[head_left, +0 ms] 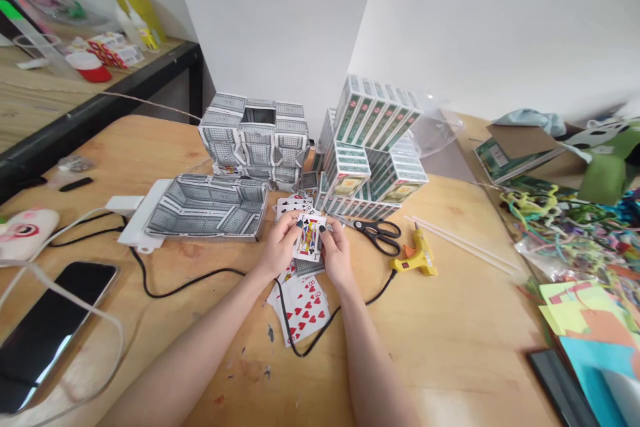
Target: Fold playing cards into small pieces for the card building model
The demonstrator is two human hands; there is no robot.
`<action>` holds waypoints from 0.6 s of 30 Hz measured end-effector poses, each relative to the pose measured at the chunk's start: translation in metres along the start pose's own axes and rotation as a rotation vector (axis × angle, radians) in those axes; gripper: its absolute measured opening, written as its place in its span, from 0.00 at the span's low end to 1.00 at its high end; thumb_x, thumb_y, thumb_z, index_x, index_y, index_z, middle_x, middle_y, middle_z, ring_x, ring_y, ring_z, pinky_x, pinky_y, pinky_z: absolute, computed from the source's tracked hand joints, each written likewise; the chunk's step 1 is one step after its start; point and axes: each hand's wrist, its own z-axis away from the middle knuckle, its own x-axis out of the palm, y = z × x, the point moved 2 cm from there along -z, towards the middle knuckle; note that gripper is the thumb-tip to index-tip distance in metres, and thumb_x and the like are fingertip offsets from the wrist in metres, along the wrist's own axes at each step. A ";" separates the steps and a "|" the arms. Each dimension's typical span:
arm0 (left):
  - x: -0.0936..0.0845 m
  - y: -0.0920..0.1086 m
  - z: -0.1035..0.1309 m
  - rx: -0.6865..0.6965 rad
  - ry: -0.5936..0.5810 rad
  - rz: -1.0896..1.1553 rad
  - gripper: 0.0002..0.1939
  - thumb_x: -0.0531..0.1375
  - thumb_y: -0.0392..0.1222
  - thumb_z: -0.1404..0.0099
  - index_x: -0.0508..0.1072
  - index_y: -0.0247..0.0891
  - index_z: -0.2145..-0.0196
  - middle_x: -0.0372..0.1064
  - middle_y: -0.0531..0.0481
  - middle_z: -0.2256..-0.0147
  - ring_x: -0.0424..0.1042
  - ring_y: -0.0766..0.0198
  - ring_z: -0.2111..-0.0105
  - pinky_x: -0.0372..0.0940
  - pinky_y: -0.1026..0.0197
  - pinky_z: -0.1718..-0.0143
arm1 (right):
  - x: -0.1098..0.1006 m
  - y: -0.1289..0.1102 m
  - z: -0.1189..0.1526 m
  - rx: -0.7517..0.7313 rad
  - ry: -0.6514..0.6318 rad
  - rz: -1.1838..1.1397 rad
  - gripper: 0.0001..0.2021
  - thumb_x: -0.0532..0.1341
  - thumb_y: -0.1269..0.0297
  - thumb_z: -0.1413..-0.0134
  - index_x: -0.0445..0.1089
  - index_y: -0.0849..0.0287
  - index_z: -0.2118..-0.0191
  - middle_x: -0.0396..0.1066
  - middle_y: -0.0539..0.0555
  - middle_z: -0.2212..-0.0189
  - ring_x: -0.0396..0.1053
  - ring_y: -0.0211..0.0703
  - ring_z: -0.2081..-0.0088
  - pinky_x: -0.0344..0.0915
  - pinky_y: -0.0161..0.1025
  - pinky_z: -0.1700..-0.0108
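Observation:
Between my two hands is a playing card (309, 238) with a jack of clubs face, held upright by its sides. My left hand (283, 240) is closed on its left edge, thumb in front. Closed on the right edge is my right hand (335, 250), thumb also in front. Whether more cards lie behind it I cannot tell. Below the hands, heart cards (305, 310) are spread on the table, and more cards (293, 207) lie just beyond. Black-handled scissors (375, 232) and a yellow glue gun (417, 253) rest right of my right hand.
A tray made of cards (210, 207) sits left, before a structure built of cards (255, 137). Boxed card decks (375, 113) are stacked at back right. A black cable (190, 283) crosses the wooden table (450, 347). A phone (50, 327) lies left, coloured paper (590, 327) right.

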 end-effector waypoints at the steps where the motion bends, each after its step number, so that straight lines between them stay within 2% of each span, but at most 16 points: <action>1: 0.000 0.000 0.000 -0.005 -0.003 0.003 0.13 0.52 0.39 0.41 0.65 0.38 0.57 0.67 0.52 0.69 0.65 0.67 0.71 0.61 0.66 0.70 | 0.000 -0.001 0.000 0.004 -0.001 0.002 0.09 0.56 0.59 0.50 0.62 0.54 0.62 0.59 0.43 0.80 0.54 0.34 0.80 0.52 0.31 0.78; 7: 0.000 0.001 0.000 0.007 0.008 -0.014 0.12 0.52 0.39 0.41 0.66 0.38 0.59 0.68 0.51 0.66 0.67 0.64 0.66 0.62 0.64 0.64 | 0.000 -0.002 0.000 0.021 0.002 0.014 0.07 0.56 0.60 0.50 0.60 0.55 0.65 0.55 0.41 0.83 0.49 0.31 0.83 0.47 0.30 0.81; 18: 0.000 0.002 0.000 0.025 0.015 -0.080 0.10 0.51 0.38 0.41 0.66 0.37 0.62 0.66 0.52 0.69 0.66 0.65 0.68 0.61 0.65 0.66 | -0.003 0.003 -0.003 -0.018 0.026 0.001 0.05 0.56 0.62 0.53 0.62 0.55 0.68 0.56 0.41 0.82 0.50 0.32 0.82 0.49 0.30 0.79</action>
